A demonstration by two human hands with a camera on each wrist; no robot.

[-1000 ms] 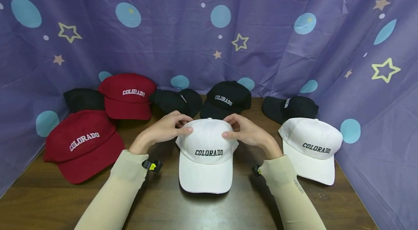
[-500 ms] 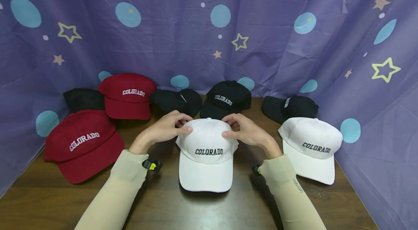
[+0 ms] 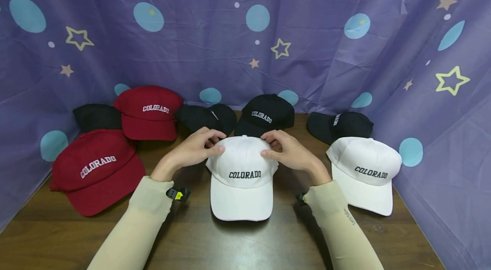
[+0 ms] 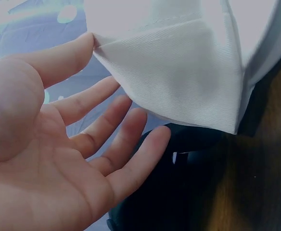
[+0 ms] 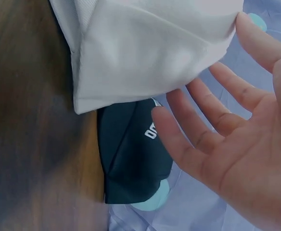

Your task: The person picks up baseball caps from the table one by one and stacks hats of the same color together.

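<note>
A white cap [image 3: 244,163] with black COLORADO lettering is in the middle of the head view, its brim toward me. My left hand [image 3: 195,148] holds the crown on its left side, thumb on the front and fingers curving behind. My right hand [image 3: 292,150] grips the right side in the same way. In the left wrist view, the left thumb and fingertips [image 4: 157,137] meet the edge of the white fabric [image 4: 179,72]. In the right wrist view, the right thumb and fingers lie along the white cap [image 5: 145,57]. The crown's back is hidden in the head view.
Two red caps [image 3: 97,168] sit at the left. Several black caps [image 3: 266,112] line the back by the purple curtain [image 3: 184,61]. Another white cap [image 3: 364,172] lies right of my right hand. All are on the brown wooden table [image 3: 230,248].
The white cap's crown and brim have shifted slightly up in the head view, with both hands staying on it. The other caps keep their places; the view itself moved a little.
</note>
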